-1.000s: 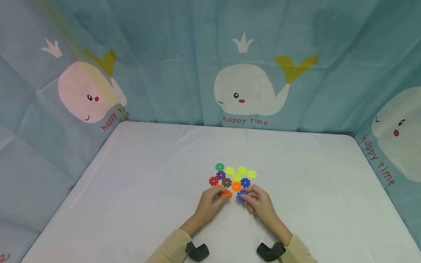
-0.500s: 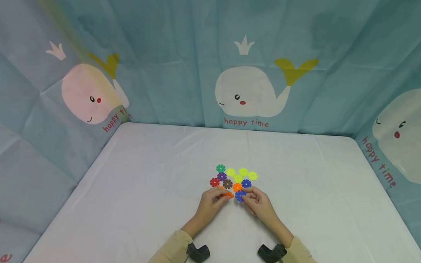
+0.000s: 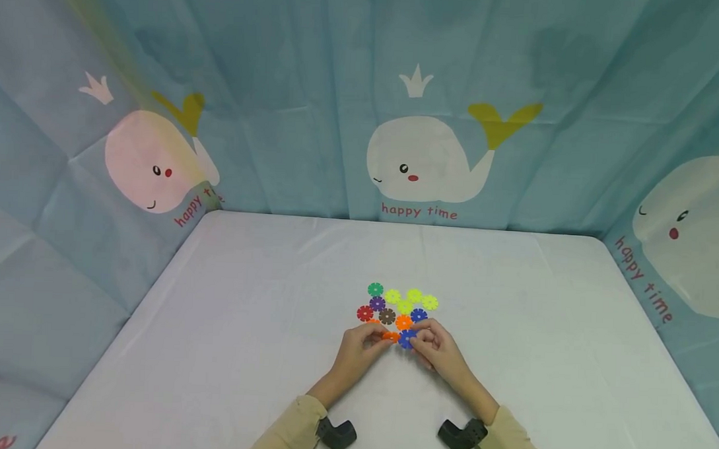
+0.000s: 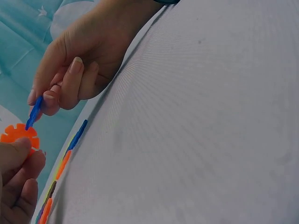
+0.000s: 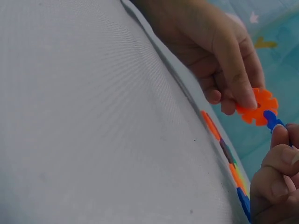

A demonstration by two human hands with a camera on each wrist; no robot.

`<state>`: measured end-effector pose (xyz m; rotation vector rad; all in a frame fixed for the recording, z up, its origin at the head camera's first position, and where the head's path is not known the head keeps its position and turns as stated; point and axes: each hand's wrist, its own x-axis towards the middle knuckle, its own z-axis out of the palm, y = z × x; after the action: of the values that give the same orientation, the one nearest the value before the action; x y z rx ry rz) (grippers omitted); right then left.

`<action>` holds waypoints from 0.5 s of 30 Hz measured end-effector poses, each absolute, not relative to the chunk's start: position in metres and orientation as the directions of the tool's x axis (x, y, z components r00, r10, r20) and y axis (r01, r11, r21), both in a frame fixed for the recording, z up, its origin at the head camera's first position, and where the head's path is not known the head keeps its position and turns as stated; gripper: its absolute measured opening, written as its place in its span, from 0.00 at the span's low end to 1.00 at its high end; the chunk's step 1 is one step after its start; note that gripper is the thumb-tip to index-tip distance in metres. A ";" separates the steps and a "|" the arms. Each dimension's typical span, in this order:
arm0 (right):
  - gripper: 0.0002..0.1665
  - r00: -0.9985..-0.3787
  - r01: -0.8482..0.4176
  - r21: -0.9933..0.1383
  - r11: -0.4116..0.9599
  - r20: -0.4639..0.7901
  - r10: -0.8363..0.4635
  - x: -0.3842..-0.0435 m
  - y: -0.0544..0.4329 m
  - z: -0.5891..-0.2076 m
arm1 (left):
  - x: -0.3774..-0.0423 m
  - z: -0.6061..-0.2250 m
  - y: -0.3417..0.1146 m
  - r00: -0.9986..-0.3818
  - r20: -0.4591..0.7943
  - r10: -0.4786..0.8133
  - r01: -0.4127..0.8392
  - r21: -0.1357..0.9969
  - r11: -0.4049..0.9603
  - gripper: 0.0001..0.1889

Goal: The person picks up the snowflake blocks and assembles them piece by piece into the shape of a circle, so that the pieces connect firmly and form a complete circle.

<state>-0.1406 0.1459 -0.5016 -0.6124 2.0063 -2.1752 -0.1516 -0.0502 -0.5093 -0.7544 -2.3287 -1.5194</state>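
Observation:
My left hand (image 3: 357, 353) pinches an orange interlocking disc (image 5: 266, 101), a notched plastic snowflake piece, between thumb and fingers. From the other side my right hand (image 3: 444, 356) pinches a blue interlocking disc (image 3: 407, 339). Both pieces are held above the table, turned crosswise to each other. In the right wrist view the blue rim meets the orange rim at its notches; how deep it sits I cannot tell. Just beyond the hands lie several flat discs: a brown one (image 3: 387, 316), a red one (image 3: 365, 313), another orange one (image 3: 404, 322) and another blue one (image 3: 418, 315), the last partly behind my right fingers.
Farther back in the cluster are a green disc (image 3: 376, 289), a purple disc (image 3: 377, 304) and several yellow discs (image 3: 414, 295). A white cloth covers the table (image 3: 262, 280). Blue whale-printed curtains (image 3: 302, 150) stand around it. Black devices (image 3: 337, 435) sit at both wrists.
The blue disc has moved left toward the orange one, so their rims now meet. The orange disc has tilted from face-up to more edge-on in the head view.

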 end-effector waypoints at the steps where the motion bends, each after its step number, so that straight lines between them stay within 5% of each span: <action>1: 0.11 -0.912 -0.182 -0.976 -0.119 0.212 -0.351 -0.141 0.146 -0.504 | -0.152 -0.510 -0.050 -0.831 0.480 0.281 0.552 0.772 0.315 0.07; 15: 0.12 -0.916 -0.103 -0.980 -0.168 0.159 -0.368 -0.140 0.142 -0.509 | -0.151 -0.511 -0.051 -0.796 0.506 0.331 0.594 0.758 0.269 0.03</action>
<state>-0.1403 0.1423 -0.5094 -0.5482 1.8995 -2.2065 -0.1512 -0.0510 -0.5109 -0.8567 -2.2932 -1.5406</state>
